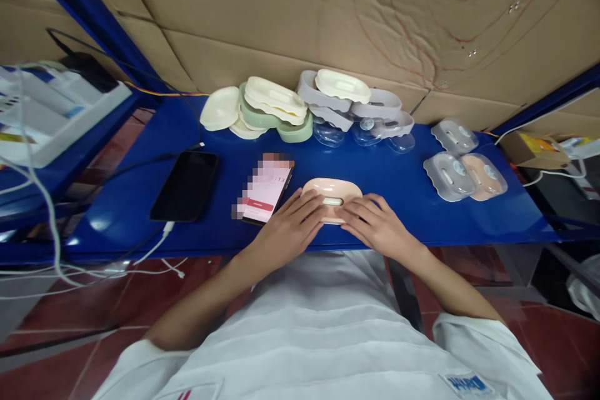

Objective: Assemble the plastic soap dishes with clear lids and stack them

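Note:
A peach-pink soap dish (332, 186) with a rounded rim and a pale slot in its middle sits at the front of the blue table. My left hand (294, 223) is closed on its left side, fingers curled over the rim. On the opposite side, my right hand (374, 222) grips it the same way. The fingers hide both ends of the dish. Just left of my left hand lies a phone with a lit screen (267, 184).
A dark phone (185, 186) lies left, near a white cable (159, 239). Behind are cream dishes (274, 97), green dishes (295, 129), grey dishes (377, 103) and clear covers (329, 134). Right stand covered grey dishes (450, 176) and a covered peach dish (485, 176). Cardboard (281, 19) walls the back.

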Demonstrator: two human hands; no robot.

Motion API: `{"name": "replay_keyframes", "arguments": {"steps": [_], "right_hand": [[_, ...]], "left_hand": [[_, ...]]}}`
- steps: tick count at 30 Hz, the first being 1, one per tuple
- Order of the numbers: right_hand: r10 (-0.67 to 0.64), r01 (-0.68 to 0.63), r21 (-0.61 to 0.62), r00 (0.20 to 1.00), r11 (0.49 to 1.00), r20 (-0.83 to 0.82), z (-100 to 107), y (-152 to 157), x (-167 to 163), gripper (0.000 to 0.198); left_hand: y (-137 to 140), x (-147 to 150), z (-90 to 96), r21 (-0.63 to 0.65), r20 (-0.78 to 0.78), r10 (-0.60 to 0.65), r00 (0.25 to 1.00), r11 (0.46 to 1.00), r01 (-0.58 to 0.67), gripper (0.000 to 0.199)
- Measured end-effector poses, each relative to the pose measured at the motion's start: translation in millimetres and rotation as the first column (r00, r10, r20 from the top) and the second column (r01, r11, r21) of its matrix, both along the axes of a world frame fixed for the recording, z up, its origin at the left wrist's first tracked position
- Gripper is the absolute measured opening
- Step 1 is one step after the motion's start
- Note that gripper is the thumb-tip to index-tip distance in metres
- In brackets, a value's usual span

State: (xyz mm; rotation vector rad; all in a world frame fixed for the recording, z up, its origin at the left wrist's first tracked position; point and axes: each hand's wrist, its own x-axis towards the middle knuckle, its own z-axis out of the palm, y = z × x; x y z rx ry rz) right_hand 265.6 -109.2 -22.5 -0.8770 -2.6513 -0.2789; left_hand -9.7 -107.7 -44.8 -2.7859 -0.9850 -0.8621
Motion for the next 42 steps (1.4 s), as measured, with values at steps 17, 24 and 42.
{"name": "replay_keyframes", "arguments": {"steps": [17, 24, 42], "right_hand": [[-0.304, 0.284, -0.233, 0.951, 0.930, -0.054, 64, 197, -140, 0.039], [-0.316, 0.217, -0.379, 0.923, 0.899, -0.220, 72, 216, -129, 0.021], [-0.273, 0.281, -0.177, 0.960, 0.943, 0.066, 68, 134, -107, 0.033]], "left_hand": [[0, 0, 1.0, 0.017, -0.013, -0.015, 1.000, 1.000, 0.016, 0.028], [0, -1, -0.4, 0.016, -0.024, -0.013, 1.000, 1.000, 0.013, 0.028], [1, -1, 3.3, -0.021, -0.018, -0.032, 0.999, 0.999, 0.031, 0.028]]}}
